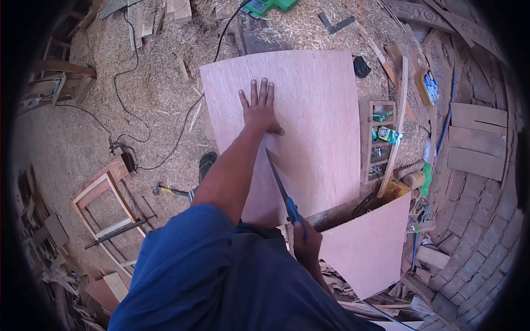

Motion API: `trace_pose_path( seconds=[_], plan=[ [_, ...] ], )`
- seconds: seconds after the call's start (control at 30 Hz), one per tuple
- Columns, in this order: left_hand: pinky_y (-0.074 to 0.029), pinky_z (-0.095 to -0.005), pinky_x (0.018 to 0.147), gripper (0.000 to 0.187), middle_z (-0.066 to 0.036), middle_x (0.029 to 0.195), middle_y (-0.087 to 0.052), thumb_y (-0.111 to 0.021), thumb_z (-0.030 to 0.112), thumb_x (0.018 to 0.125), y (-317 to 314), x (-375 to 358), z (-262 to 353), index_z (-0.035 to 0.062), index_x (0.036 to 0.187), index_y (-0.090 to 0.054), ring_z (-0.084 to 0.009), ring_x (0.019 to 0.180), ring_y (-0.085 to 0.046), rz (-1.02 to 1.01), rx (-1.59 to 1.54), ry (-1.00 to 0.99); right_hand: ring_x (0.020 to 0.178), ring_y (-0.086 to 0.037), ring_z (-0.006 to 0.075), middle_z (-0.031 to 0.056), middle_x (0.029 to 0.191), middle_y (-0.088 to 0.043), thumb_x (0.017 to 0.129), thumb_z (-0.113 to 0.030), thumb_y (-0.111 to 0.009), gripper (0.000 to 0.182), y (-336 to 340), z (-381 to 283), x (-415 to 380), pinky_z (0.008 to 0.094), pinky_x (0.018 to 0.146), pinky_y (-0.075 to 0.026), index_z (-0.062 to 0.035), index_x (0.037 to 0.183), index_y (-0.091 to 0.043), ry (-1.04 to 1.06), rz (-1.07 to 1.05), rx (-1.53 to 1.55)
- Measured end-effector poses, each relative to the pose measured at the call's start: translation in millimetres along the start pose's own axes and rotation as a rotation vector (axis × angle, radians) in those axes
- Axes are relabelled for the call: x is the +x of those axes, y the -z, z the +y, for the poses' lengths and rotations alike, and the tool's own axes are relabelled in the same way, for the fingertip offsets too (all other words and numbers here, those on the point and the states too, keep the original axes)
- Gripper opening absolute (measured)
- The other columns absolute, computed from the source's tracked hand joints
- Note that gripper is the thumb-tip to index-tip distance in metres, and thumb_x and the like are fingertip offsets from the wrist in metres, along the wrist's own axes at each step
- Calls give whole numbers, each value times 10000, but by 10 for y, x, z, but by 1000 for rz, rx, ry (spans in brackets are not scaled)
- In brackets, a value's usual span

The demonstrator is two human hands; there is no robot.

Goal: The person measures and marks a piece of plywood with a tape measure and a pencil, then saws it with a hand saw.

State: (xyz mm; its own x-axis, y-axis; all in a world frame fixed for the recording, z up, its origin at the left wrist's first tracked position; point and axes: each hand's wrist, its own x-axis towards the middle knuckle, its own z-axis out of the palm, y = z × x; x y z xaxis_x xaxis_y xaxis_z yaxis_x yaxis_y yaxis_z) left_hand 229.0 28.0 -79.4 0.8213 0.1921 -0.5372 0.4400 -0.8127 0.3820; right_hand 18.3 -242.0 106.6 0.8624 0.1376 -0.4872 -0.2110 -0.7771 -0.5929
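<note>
A large sheet of plywood (314, 110) lies in front of me. My left hand (259, 110) rests flat on it, fingers spread, toward its far left part. In my right hand (306, 243) is the blue handle of a handsaw (282, 190), gripped near the sheet's front edge. The saw's blade slants up and left over the plywood, its tip a little below my left hand. A thin line runs from the sheet's far edge toward my left fingers. To the right of my right hand stands another cut plywood piece (367, 248).
Right of the sheet sits a wooden compartment tray (365, 140) with small boxes and hardware. A black tape measure (361, 67) is by the far right corner. A green power tool (270, 6) lies beyond. At left are a wooden frame (105, 218), a hammer (171, 191) and cables on shavings.
</note>
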Motion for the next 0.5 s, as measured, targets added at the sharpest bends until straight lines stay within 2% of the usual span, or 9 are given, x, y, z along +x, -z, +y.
trace_pose_path(
  seconds=[0.1, 0.17, 0.23, 0.33, 0.47, 0.5],
  plan=[
    [77, -738, 1254, 1649, -125, 1821, 110, -938, 674, 550, 5, 4, -17, 115, 1737, 61, -397, 1655, 174, 2, -2, 0, 838, -789, 393, 243, 985, -782, 1078, -286, -613, 382, -260, 203, 345, 457, 740, -606, -7, 1312, -725, 120, 36, -75],
    [75, -739, 1254, 1648, -124, 1821, 110, -940, 671, 550, 12, 0, -7, 116, 1737, 59, -398, 1654, 174, 14, -7, -5, 845, -776, 423, 255, 974, -770, 1079, -282, -611, 376, -646, 233, 909, 457, 730, -597, 4, 1295, -723, 200, 60, -33],
    [72, -739, 1255, 1646, -122, 1821, 111, -942, 667, 551, 5, -17, -14, 118, 1738, 58, -399, 1654, 174, 17, -6, -10, 883, -762, 453, 272, 969, -757, 1080, -288, -612, 372, -886, 94, 1395, 471, 748, -589, 7, 1276, -725, 308, 63, -132],
    [66, -741, 1255, 1646, -123, 1822, 105, -943, 665, 549, 9, -16, -16, 118, 1738, 55, -401, 1655, 169, 16, -9, -16, 949, -774, 428, 281, 1007, -757, 1084, -282, -606, 372, -670, -1, 1121, 485, 803, -588, 11, 1278, -726, 196, 8, -107],
    [60, -745, 1255, 1642, -122, 1823, 92, -942, 658, 548, 8, 6, -3, 118, 1738, 53, -400, 1657, 158, 24, -16, 3, 995, -795, 341, 248, 1044, -778, 1088, -269, -605, 363, 37, -48, 22, 458, 855, -596, 7, 1289, -728, -33, -21, -40],
    [59, -746, 1255, 1641, -123, 1823, 90, -942, 656, 549, 13, 27, -4, 117, 1738, 51, -400, 1658, 156, 29, -20, 6, 991, -795, 338, 243, 1039, -780, 1089, -274, -602, 364, -11, -8, 85, 453, 855, -597, 6, 1285, -728, 20, -2, -36]
  ],
)
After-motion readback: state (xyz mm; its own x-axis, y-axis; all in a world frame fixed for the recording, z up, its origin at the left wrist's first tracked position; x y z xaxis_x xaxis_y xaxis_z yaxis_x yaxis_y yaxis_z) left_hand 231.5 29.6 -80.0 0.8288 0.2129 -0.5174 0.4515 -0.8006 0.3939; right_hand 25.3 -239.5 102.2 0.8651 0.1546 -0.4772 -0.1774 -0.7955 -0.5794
